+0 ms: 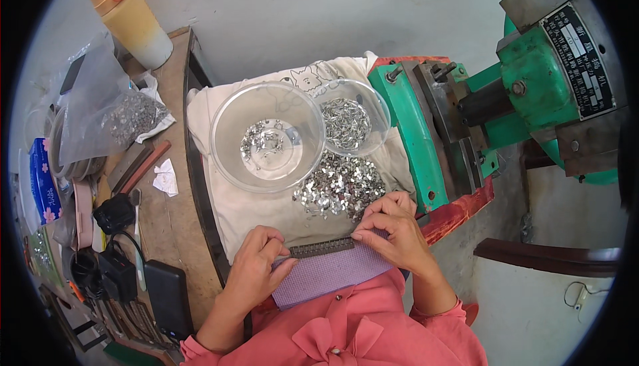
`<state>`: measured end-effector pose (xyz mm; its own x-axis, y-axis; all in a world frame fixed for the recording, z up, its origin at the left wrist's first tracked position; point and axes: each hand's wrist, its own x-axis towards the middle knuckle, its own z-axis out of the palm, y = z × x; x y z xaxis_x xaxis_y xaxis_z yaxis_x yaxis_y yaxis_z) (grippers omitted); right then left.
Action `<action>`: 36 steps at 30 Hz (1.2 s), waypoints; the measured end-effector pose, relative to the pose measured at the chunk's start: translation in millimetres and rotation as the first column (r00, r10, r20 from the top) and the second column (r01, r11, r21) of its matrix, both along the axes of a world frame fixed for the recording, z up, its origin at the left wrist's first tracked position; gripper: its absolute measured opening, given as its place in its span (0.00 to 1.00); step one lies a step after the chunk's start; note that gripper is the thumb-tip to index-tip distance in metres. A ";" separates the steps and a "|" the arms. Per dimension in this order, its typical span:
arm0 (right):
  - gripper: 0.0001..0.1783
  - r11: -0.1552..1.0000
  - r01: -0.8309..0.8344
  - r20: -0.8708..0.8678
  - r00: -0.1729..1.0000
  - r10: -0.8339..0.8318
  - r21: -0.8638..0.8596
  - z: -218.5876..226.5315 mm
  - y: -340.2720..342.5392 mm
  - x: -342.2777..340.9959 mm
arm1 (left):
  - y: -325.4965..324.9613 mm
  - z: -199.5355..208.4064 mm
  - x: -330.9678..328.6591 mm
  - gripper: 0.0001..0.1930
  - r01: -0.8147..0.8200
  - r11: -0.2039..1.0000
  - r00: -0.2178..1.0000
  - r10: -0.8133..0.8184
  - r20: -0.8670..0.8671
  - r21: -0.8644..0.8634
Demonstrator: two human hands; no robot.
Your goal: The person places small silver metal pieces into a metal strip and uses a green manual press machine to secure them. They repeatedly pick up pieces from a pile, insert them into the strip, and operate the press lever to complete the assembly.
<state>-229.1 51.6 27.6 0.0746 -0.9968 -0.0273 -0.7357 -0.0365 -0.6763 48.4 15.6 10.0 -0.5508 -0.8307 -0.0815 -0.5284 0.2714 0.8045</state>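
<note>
A dark, narrow metal strip with a row of small slots or teeth [323, 247] lies across my lap on a purple textured cloth [326, 276]. My left hand [256, 266] is closed on the strip's left end, thumb in front. At the right end, the thumb and forefinger of my right hand [393, 229] are pinched together; whatever sits between them is too small to tell. Just beyond is a loose heap of small shiny metal pieces [339, 186]. Behind it stand a large clear plastic tub [229, 160] with a few pieces and a smaller clear tub [381, 110] with many slim metal parts.
A green hand press [539, 76] stands at the right on a green base [416, 150]. Cream cloth [213, 116] covers the work surface. On the left bench [176, 233] are a yellow bottle [133, 23], a plastic bag of metal pieces [126, 116], a black box [166, 296] and cables.
</note>
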 end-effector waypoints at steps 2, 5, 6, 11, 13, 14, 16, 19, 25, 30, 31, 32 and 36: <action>0.06 1.000 0.013 0.036 0.999 -0.013 -0.008 10.5 -5.1 -0.6 | 0.5 -1.1 -0.1 0.12 0.000 1.000 1.000 0.000 0.002 0.005; 0.06 0.994 -0.031 0.052 0.998 0.036 -0.107 24.6 -19.4 -1.4 | -0.3 -0.8 -0.4 0.12 -0.011 0.999 1.000 0.011 0.006 0.039; 0.06 0.993 -0.036 0.038 0.998 0.041 -0.109 26.2 -20.5 -0.6 | -0.2 -0.7 0.0 0.12 -0.006 1.000 1.000 0.005 0.003 0.025; 0.06 0.996 -0.044 -0.009 0.999 0.043 -0.072 11.8 -9.7 2.0 | 1.0 2.1 1.1 0.13 0.019 1.000 1.000 -0.019 -0.016 -0.007; 0.06 0.998 -0.015 -0.007 1.000 0.014 -0.053 1.9 -2.6 2.7 | -0.6 2.0 0.7 0.12 0.017 1.000 1.000 -0.017 -0.013 -0.007; 0.06 0.999 0.002 -0.011 1.000 -0.003 -0.048 -1.4 0.9 4.5 | -0.9 1.8 0.4 0.12 0.023 1.000 1.000 -0.023 -0.009 -0.004; 0.06 0.998 0.025 -0.019 0.999 -0.026 -0.055 -7.7 6.4 7.5 | 0.0 1.0 0.4 0.12 0.020 1.000 1.000 -0.020 -0.007 -0.004; 0.06 0.995 0.038 -0.035 0.999 -0.042 -0.087 -12.8 10.1 10.8 | -0.1 1.0 0.8 0.13 0.017 1.000 1.000 -0.017 -0.009 -0.005; 0.06 0.994 0.051 -0.058 0.997 -0.056 -0.094 -15.4 12.2 13.4 | 1.6 -3.0 0.9 0.12 -0.011 1.000 1.000 0.011 -0.006 0.015; 0.06 0.995 0.037 -0.065 0.997 -0.043 -0.091 -12.6 12.2 12.4 | 0.4 -1.2 0.4 0.13 -0.005 1.000 1.000 0.005 -0.014 0.018; 0.06 0.996 0.028 -0.065 0.997 -0.034 -0.088 -12.5 11.6 11.8 | -0.1 -0.1 0.3 0.13 -0.002 1.000 1.000 0.002 -0.019 0.021; 0.06 0.996 0.020 -0.065 0.998 -0.026 -0.085 -11.9 11.4 11.3 | -0.3 0.9 0.2 0.13 0.003 1.000 1.000 -0.002 -0.024 0.024; 0.06 0.998 0.011 -0.041 0.999 -0.014 -0.064 -10.7 9.0 7.3 | -1.0 -0.1 -0.4 0.13 -0.003 1.000 0.999 0.004 -0.035 0.031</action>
<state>-221.8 60.7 16.9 0.0625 -0.9975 0.0338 -0.7639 -0.0696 -0.6415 48.0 14.6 9.9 -0.5506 -0.8301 -0.0880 -0.5007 0.2440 0.8305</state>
